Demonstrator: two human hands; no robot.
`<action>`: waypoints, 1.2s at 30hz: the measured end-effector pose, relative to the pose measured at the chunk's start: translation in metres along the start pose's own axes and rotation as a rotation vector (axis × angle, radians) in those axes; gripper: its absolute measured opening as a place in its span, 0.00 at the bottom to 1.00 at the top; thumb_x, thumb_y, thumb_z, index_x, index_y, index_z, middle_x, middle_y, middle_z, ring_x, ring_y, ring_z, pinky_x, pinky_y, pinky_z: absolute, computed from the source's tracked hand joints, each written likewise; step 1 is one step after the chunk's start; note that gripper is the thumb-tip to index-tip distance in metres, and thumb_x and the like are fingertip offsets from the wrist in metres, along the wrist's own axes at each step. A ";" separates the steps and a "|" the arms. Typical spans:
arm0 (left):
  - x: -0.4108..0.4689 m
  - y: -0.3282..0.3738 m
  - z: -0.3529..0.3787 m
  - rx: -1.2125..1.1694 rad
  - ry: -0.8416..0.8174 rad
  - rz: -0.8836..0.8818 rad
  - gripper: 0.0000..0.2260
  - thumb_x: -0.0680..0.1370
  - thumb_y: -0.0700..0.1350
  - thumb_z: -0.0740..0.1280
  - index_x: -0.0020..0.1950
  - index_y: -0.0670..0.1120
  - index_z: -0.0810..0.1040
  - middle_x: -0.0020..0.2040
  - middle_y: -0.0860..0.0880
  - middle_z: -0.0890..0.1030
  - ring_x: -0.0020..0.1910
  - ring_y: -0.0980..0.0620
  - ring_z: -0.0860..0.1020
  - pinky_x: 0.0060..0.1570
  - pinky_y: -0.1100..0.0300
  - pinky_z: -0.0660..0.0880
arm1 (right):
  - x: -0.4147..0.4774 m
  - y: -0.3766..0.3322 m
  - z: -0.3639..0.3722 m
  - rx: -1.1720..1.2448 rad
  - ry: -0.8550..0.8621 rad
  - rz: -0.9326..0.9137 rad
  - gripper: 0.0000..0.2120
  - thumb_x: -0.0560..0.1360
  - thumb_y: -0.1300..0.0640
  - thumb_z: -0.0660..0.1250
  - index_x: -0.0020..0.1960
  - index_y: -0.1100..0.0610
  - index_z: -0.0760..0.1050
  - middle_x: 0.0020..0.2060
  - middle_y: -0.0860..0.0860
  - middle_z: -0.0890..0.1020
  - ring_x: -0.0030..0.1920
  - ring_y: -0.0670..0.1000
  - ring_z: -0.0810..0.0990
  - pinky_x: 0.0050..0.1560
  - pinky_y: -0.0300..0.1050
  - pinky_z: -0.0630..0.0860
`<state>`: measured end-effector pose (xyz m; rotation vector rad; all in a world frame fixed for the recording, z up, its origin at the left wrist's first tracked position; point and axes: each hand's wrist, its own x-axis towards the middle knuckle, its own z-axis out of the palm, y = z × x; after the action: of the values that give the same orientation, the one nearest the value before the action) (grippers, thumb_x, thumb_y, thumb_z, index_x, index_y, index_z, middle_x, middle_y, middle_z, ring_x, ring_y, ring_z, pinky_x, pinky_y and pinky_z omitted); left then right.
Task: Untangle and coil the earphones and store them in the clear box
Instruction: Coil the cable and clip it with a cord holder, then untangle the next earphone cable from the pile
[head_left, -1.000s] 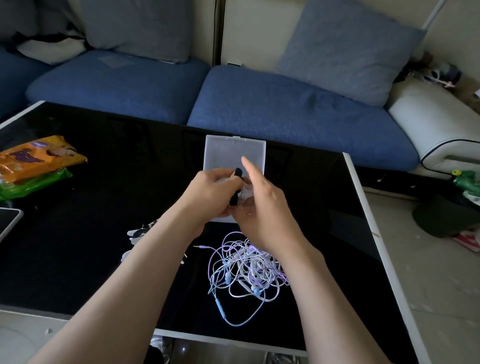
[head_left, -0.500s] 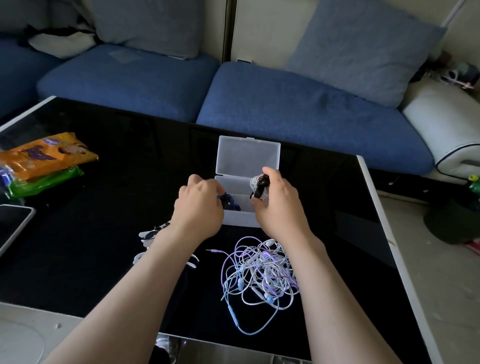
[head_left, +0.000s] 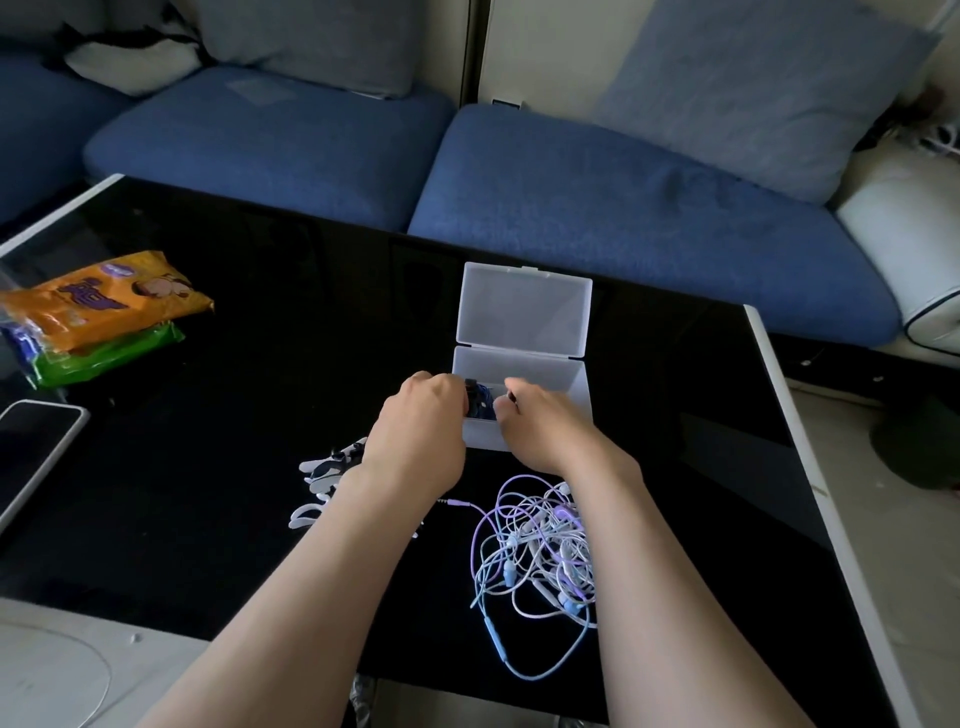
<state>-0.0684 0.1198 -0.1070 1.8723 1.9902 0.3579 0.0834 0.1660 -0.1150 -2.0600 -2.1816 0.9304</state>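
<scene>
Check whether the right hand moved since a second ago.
Yes. The right hand dropped: it overlapped the clear box lid then, now it reaches only into the base.

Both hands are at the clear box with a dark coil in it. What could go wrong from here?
The dark coil sits between the left hand and right hand at the left end of the box. If it is let go loosely, it may spring open over the wall.
Pressing it in could slide the box on the glossy table.
The tangled earphones lie right by the right forearm. Drawing back could snag them and drag them toward the near edge.
</scene>
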 end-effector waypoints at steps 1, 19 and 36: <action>0.000 0.000 0.000 -0.013 0.010 -0.003 0.14 0.78 0.34 0.67 0.62 0.45 0.76 0.57 0.44 0.76 0.52 0.40 0.79 0.46 0.50 0.76 | 0.001 -0.001 0.000 -0.012 -0.009 0.013 0.17 0.87 0.51 0.50 0.69 0.55 0.71 0.66 0.59 0.79 0.67 0.62 0.76 0.66 0.57 0.74; -0.018 0.031 0.024 0.214 -0.503 0.171 0.15 0.80 0.44 0.68 0.66 0.47 0.71 0.62 0.45 0.76 0.57 0.45 0.78 0.48 0.54 0.73 | -0.086 0.043 -0.032 0.070 0.195 0.063 0.05 0.73 0.59 0.68 0.44 0.56 0.82 0.42 0.52 0.85 0.40 0.56 0.85 0.39 0.44 0.80; -0.021 0.092 0.020 -0.308 -0.316 -0.004 0.17 0.78 0.50 0.68 0.52 0.35 0.79 0.49 0.39 0.84 0.44 0.43 0.80 0.44 0.55 0.74 | -0.092 0.133 -0.029 0.096 0.162 0.032 0.31 0.76 0.70 0.69 0.73 0.45 0.74 0.57 0.49 0.81 0.47 0.47 0.82 0.42 0.40 0.81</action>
<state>0.0236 0.1043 -0.0826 1.6184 1.6276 0.3230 0.2288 0.0893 -0.1100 -2.0531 -1.9906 0.8221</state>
